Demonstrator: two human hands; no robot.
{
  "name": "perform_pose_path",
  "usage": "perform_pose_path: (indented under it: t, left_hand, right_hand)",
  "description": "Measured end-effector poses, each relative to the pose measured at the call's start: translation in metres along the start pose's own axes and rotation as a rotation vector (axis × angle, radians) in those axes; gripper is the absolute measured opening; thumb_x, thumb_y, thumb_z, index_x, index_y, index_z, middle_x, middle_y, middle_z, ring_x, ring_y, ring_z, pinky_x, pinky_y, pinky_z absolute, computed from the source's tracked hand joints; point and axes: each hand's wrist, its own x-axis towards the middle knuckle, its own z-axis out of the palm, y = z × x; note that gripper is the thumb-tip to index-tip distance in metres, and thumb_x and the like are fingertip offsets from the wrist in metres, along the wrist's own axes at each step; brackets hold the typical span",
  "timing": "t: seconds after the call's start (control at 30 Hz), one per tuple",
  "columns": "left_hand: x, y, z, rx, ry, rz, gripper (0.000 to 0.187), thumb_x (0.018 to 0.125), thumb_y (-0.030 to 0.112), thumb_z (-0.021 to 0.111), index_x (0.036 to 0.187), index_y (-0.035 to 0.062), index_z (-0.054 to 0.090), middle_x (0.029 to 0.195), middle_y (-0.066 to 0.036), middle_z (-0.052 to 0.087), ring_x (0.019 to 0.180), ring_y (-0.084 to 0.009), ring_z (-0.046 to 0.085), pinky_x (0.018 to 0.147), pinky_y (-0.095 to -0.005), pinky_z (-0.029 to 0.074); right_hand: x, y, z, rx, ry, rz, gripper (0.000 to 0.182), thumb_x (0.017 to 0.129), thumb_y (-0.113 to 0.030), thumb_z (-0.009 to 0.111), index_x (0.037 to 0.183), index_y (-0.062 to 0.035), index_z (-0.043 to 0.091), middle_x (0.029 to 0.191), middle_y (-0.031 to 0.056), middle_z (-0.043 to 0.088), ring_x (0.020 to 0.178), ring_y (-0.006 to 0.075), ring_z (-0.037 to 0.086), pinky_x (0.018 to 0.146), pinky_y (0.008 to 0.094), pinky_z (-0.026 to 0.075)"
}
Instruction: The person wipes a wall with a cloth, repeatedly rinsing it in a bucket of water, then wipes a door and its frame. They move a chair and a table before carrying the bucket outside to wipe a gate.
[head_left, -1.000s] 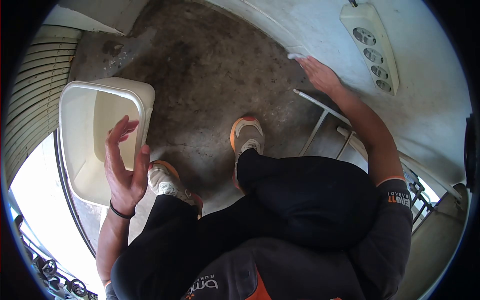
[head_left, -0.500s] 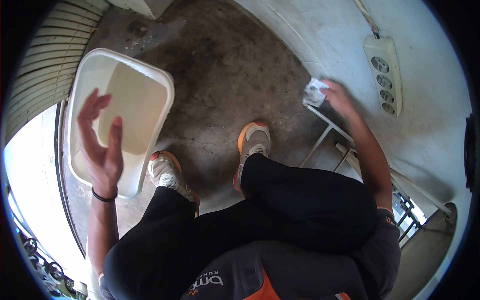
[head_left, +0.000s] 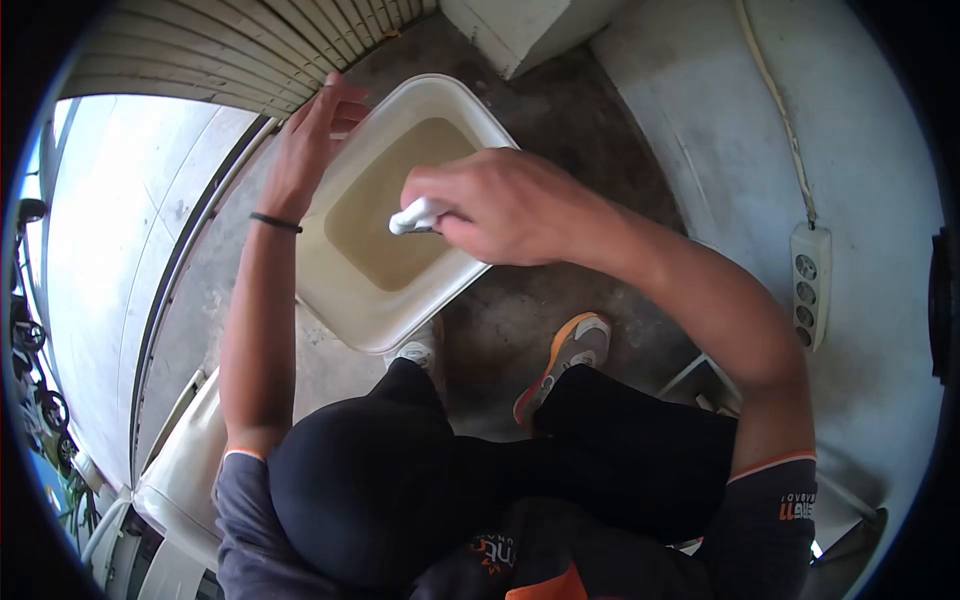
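Observation:
A white plastic tub (head_left: 455, 90) with cloudy liquid (head_left: 385, 250) in its bottom stands in front of me. Over it, my right hand (head_left: 500, 205) is closed around a crumpled white cloth (head_left: 415, 215), part of which sticks out past the fingers. My left hand (head_left: 318, 140), with a dark band at the wrist, is at the tub's far left rim. Its fingers are stretched out and hold nothing visible.
My shoes (head_left: 575, 350) are on the stained concrete floor (head_left: 625, 170) by the tub. A slatted shutter (head_left: 230, 50) is at upper left. On the right wall hangs a power strip (head_left: 810, 285), with a metal frame (head_left: 690, 375) below. A white plastic chair (head_left: 185, 480) is at lower left.
My right hand has carried the white cloth from the metal frame by the right wall to above the tub. My left hand has gone from over the tub to its rim. The view has turned left.

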Motion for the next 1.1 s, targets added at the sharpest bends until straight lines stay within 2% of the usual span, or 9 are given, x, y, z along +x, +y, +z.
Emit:
perform_pose_path:
  t: [0.1, 0.17, 0.27, 0.4, 0.5, 0.6, 0.7, 0.9, 1.1]
  left_hand:
    - [0.003, -0.007, -0.001, 0.040, 0.033, 0.023, 0.065, 0.099, 0.059, 0.040, 0.116, 0.0012, 0.064, 0.102, -0.010, 0.069, 0.093, -0.0207, 0.062, 0.087, -0.0354, 0.046]
    - [0.003, -0.013, 0.001, 0.148, 0.067, 0.139, 0.063, 0.099, 0.058, 0.040, 0.109, 0.0018, 0.065, 0.097, -0.013, 0.070, 0.088, -0.0241, 0.065, 0.084, -0.0374, 0.048]
    - [0.000, -0.014, 0.002, 0.310, 0.148, 0.174, 0.056, 0.098, 0.055, 0.045, 0.097, 0.0029, 0.064, 0.090, -0.017, 0.070, 0.087, -0.0364, 0.066, 0.078, -0.0421, 0.049]
    - [-0.001, -0.010, 0.002, 0.298, 0.178, 0.164, 0.054, 0.096, 0.055, 0.049, 0.097, 0.0037, 0.065, 0.090, -0.019, 0.070, 0.089, -0.0409, 0.066, 0.076, -0.0462, 0.050]
    - [-0.006, -0.006, 0.002, 0.319, 0.180, 0.173, 0.055, 0.096, 0.055, 0.050, 0.101, 0.0030, 0.066, 0.088, -0.018, 0.070, 0.086, -0.0378, 0.066, 0.075, -0.0438, 0.050]
    - [-0.010, -0.002, 0.001, 0.385, 0.176, 0.154, 0.053, 0.097, 0.052, 0.051, 0.104, 0.0023, 0.066, 0.085, -0.016, 0.070, 0.080, -0.0343, 0.066, 0.072, -0.0397, 0.049]
    - [-0.009, -0.001, 0.003, 0.367, 0.167, 0.176, 0.056, 0.093, 0.057, 0.051, 0.099, 0.0037, 0.067, 0.089, -0.019, 0.071, 0.087, -0.0397, 0.067, 0.075, -0.0455, 0.051]
    - [-0.010, -0.006, 0.003, 0.403, 0.179, 0.218, 0.053, 0.093, 0.055, 0.052, 0.099, 0.0049, 0.067, 0.089, -0.017, 0.071, 0.085, -0.0374, 0.067, 0.074, -0.0445, 0.052]
    - [-0.011, -0.009, 0.004, 0.439, 0.227, 0.250, 0.052, 0.094, 0.053, 0.053, 0.106, 0.0043, 0.065, 0.092, -0.017, 0.071, 0.087, -0.0367, 0.068, 0.075, -0.0440, 0.052]
  right_hand:
    - [0.074, 0.055, 0.096, -0.586, -0.193, -0.059, 0.023, 0.084, -0.007, 0.054, 0.100, -0.0110, 0.070, 0.089, 0.0118, 0.071, 0.082, 0.0275, 0.070, 0.070, 0.0424, 0.054]
    - [0.106, 0.098, 0.156, -0.779, -0.246, 0.247, 0.023, 0.082, -0.010, 0.058, 0.100, -0.0106, 0.072, 0.095, 0.0141, 0.072, 0.084, 0.0289, 0.071, 0.072, 0.0428, 0.055]
    - [0.111, 0.109, 0.132, -0.517, -0.638, 0.076, 0.020, 0.081, -0.012, 0.060, 0.092, -0.0080, 0.076, 0.094, 0.0152, 0.073, 0.088, 0.0287, 0.071, 0.079, 0.0454, 0.055]
    - [0.116, 0.104, 0.102, -0.533, -0.189, 0.288, 0.023, 0.080, -0.019, 0.060, 0.092, -0.0055, 0.075, 0.099, 0.0186, 0.072, 0.099, 0.0314, 0.068, 0.086, 0.0456, 0.053]
    - [0.114, 0.093, 0.102, -0.297, -0.499, 0.090, 0.023, 0.078, -0.018, 0.059, 0.089, -0.0049, 0.074, 0.096, 0.0199, 0.071, 0.096, 0.0338, 0.069, 0.087, 0.0439, 0.053]
    - [0.121, 0.125, 0.128, -0.542, -0.057, 0.186, 0.022, 0.073, -0.014, 0.064, 0.093, -0.0077, 0.072, 0.088, 0.0144, 0.071, 0.084, 0.0339, 0.069, 0.076, 0.0432, 0.054]
    - [0.120, 0.108, 0.110, -0.354, -0.578, 0.162, 0.021, 0.073, -0.012, 0.062, 0.092, -0.0095, 0.071, 0.090, 0.0140, 0.071, 0.082, 0.0346, 0.068, 0.076, 0.0443, 0.053]
    - [0.116, 0.109, 0.113, -0.472, -0.172, 0.207, 0.027, 0.076, -0.013, 0.059, 0.098, -0.0031, 0.072, 0.098, 0.0208, 0.070, 0.097, 0.0368, 0.068, 0.088, 0.0438, 0.052]
    - [0.117, 0.081, 0.078, -0.032, -0.482, 0.280, 0.030, 0.081, -0.016, 0.061, 0.107, -0.0016, 0.065, 0.104, 0.0157, 0.068, 0.101, 0.0243, 0.065, 0.087, 0.0371, 0.051]
